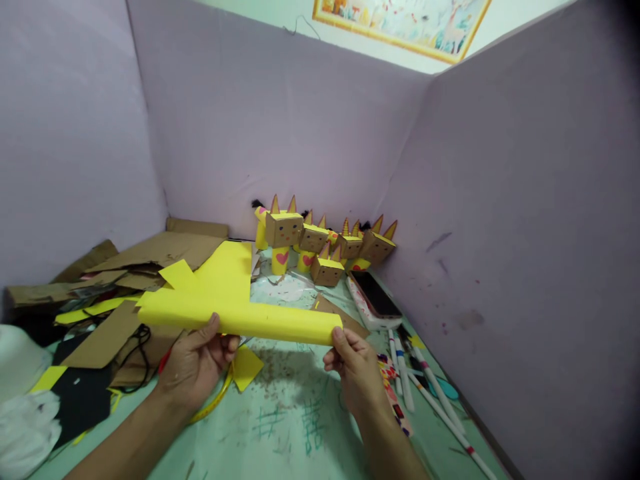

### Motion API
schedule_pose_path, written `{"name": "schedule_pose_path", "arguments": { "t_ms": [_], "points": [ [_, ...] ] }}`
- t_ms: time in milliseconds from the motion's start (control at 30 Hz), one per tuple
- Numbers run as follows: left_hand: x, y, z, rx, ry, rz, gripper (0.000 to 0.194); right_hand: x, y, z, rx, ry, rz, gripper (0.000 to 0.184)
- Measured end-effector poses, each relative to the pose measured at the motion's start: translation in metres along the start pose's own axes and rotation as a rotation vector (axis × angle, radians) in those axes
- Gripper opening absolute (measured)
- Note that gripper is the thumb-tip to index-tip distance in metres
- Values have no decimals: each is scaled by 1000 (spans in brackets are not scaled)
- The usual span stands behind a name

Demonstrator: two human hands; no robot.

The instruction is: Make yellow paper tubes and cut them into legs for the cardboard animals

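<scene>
A long rolled or folded strip of yellow paper [260, 320] stretches sideways above the table. My left hand [197, 363] grips its lower edge left of the middle, thumb on the front. At the strip's right end, my right hand [353, 363] pinches the corner between thumb and fingers. Behind the strip lies a larger yellow sheet [227, 270]; whether the two are joined I cannot tell. Below my left hand are a small yellow paper piece [247, 368] and a curved yellow measuring tape [216, 402].
Several cardboard-headed figures with pointed ears [284, 230] stand at the back. Cardboard scraps [140, 257] pile up at left, near black paper [83, 400]. On the right are a phone [375, 293] and several white markers [440, 400]. Purple-grey panels [280, 120] enclose the table.
</scene>
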State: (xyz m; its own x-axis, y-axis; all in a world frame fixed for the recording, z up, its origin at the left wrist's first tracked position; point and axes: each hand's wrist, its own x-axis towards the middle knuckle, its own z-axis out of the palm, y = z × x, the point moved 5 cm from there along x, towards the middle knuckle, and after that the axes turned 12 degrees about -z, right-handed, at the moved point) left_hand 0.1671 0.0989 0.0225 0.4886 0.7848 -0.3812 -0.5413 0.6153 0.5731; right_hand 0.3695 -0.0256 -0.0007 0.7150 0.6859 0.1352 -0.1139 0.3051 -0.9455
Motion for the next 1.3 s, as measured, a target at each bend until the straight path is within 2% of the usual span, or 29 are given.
{"name": "schedule_pose_path", "arguments": {
  "t_ms": [267, 467, 600, 667, 767, 833, 867, 933, 1033, 1100, 1167, 1300],
  "points": [
    [6, 0, -3, 127, 0, 25, 21, -8, 11, 8, 10, -39, 52, 49],
    [9, 11, -1, 160, -13, 104, 25, -18, 4, 24, 57, -175, 96, 40],
    [4, 2, 5, 253, -73, 96, 41, -29, 6, 35, 154, -86, 189, 41],
    [1, -8, 7, 315, -98, 74, 45, -37, 9, 44, 214, -89, 235, 41],
    [-1, -14, 4, 383, -86, 84, 44, -48, 16, 54, 225, -242, 294, 46],
    [2, -8, 0, 405, -44, 132, 43, -45, 14, 49, 66, -316, 274, 48],
    [4, -1, -1, 413, -16, 162, 43, -37, 9, 44, -53, -313, 220, 49],
    [12, 15, 0, 435, 39, 213, 41, -11, -14, 33, -299, -227, 26, 46],
    [31, 42, 14, 497, 90, 239, 34, 45, -64, 38, -553, -92, -302, 56],
    [48, 58, 28, 548, 111, 230, 31, 84, -89, 58, -691, -89, -444, 71],
    [69, 73, 41, 587, 150, 226, 29, 120, -99, 82, -835, -100, -487, 86],
    [118, 93, 58, 639, 245, 203, 26, 169, -91, 123, -972, -128, -533, 106]
  ]
}}
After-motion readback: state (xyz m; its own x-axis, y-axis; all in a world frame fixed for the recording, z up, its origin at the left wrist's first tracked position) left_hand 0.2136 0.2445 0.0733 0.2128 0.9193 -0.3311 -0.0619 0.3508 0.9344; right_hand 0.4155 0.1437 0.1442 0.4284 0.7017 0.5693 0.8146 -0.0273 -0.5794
